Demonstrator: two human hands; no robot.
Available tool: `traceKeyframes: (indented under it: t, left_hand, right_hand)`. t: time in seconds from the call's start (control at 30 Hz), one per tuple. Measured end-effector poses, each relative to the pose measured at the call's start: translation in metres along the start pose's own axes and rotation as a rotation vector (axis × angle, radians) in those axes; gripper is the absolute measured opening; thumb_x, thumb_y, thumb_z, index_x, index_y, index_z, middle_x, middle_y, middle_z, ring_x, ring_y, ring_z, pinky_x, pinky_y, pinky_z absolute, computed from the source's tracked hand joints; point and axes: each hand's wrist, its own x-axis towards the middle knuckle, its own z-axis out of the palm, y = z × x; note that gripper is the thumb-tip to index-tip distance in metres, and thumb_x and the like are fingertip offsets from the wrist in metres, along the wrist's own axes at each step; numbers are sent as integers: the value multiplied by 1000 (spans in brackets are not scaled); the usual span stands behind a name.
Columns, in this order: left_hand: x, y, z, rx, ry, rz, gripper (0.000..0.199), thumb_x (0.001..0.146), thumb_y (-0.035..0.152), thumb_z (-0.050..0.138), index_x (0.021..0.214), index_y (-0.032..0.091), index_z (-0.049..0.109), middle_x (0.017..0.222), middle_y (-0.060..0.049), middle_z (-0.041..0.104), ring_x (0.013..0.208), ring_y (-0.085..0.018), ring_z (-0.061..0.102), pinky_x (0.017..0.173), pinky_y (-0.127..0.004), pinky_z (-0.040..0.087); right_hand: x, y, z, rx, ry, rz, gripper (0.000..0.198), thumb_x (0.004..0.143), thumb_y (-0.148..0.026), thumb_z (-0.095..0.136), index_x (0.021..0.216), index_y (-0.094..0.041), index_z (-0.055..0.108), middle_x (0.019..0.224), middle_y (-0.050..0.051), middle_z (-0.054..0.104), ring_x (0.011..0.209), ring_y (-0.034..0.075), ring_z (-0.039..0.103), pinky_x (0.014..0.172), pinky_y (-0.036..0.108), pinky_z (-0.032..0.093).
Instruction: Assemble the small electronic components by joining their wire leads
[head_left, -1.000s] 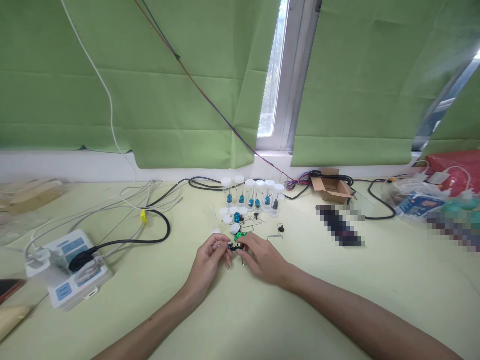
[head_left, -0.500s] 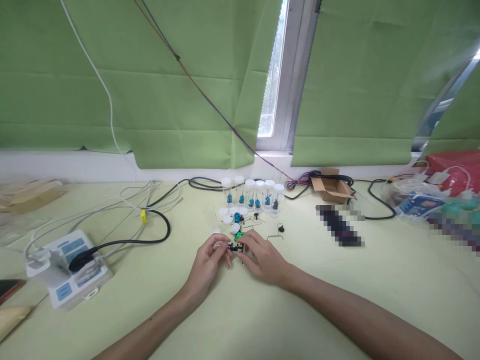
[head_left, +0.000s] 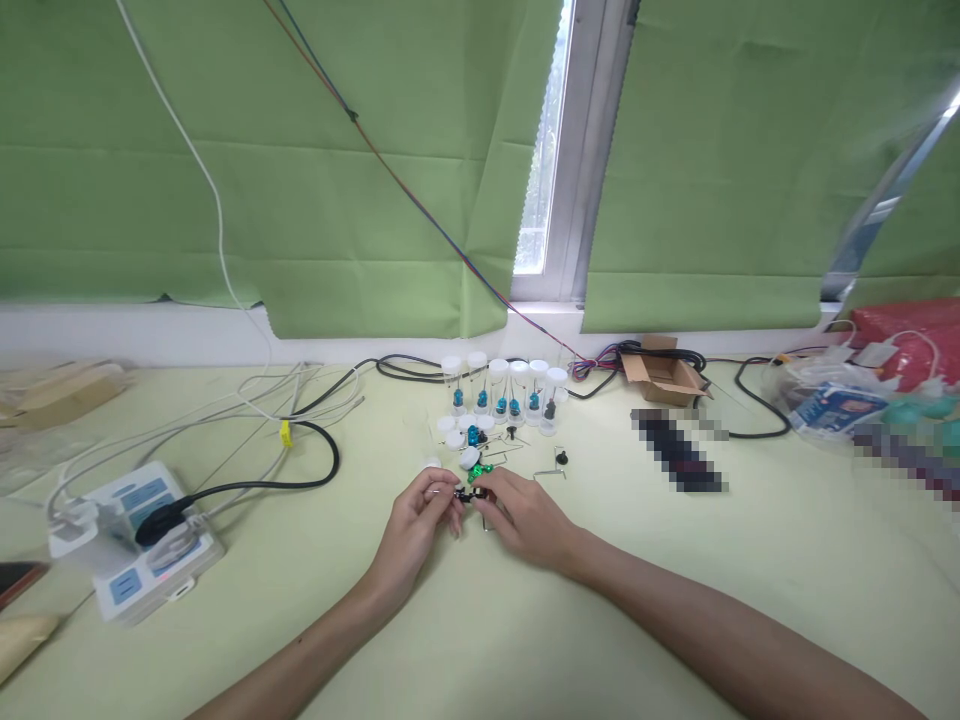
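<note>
Left hand: bare (head_left: 420, 505), thumb and fingertips pinched together on the left end of the black part.
Right hand: bare (head_left: 525, 515), thumb and fingers closed in on the right end of the same piece.
Black part: small (head_left: 466, 494), held between the two hands just over the pale table (head_left: 450, 640); long axis runs left to right, roughly level, across my view; which end is the front I cannot tell.
Green part: small (head_left: 478, 473), just beyond the right fingertips.
White caps: a cluster (head_left: 454, 439), behind that, beside a loose blue part (head_left: 472, 435).
Tubes: six, clear, upright, white-capped (head_left: 517, 390), standing in a row; five contain blue parts, the rightmost a dark one.
Cardboard box: open-topped (head_left: 664, 385), right of the tubes.
Curtains: green (head_left: 360, 220), hanging behind everything.
</note>
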Motion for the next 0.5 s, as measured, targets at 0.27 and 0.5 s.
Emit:
traceKeyframes:
  t: [0.27, 0.5]
  left_hand:
    - [-1, 1, 0, -4, -12, 2, 18, 88, 37, 59, 93, 20, 57, 64, 2, 60, 58, -14, 55, 62, -28, 45]
    - [0, 1, 1, 0, 4, -3, 17, 86, 36, 61, 91, 20, 57, 64, 1, 60, 57, -15, 55, 61, -28, 44]
  right_hand:
    - [0, -1, -2, 11, -10, 0, 24, 95, -21, 50, 118, -18, 51, 107, 11, 57, 88, 20, 60, 73, 32, 52]
    - [0, 1, 0, -5, -6, -2, 21, 97, -20, 46, 118, -19, 53, 102, 10, 62, 89, 21, 60, 74, 33, 51]
